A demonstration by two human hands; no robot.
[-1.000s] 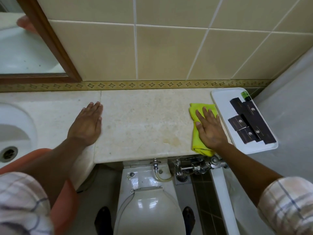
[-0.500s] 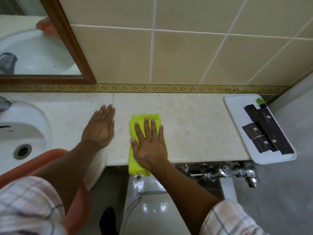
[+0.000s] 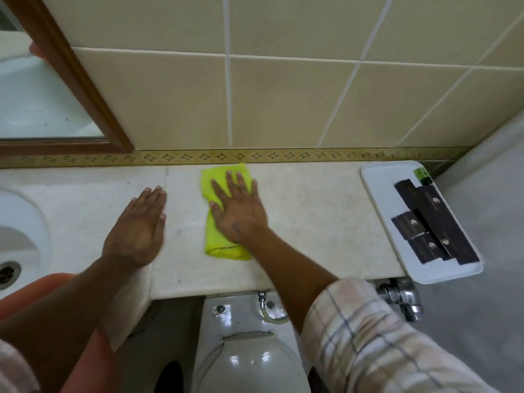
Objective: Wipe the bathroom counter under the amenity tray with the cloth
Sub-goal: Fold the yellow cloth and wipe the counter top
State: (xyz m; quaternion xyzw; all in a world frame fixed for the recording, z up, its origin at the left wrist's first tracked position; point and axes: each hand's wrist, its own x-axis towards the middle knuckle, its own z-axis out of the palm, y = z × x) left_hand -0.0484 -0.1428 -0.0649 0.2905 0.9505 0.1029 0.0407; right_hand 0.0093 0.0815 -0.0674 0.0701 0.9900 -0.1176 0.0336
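Observation:
A folded yellow cloth (image 3: 217, 245) lies on the beige stone counter (image 3: 312, 211), near the back wall at the middle. My right hand (image 3: 238, 211) presses flat on the cloth, fingers spread. My left hand (image 3: 139, 228) rests flat on the bare counter just left of the cloth, holding nothing. The white amenity tray (image 3: 380, 188) sits at the counter's right end, overhanging the front edge, with several dark boxes (image 3: 433, 225) and a green item (image 3: 421, 174) on it.
A white sink basin (image 3: 19, 236) is at the far left, with a wood-framed mirror (image 3: 71, 75) above it. Below the counter's front edge are a toilet (image 3: 249, 361) and a chrome flush valve (image 3: 402, 296). Tiled wall runs behind the counter.
My right hand slid the cloth from beside the tray leftward to the middle of the counter, then pushed it back toward the wall. My left hand stayed flat in place.

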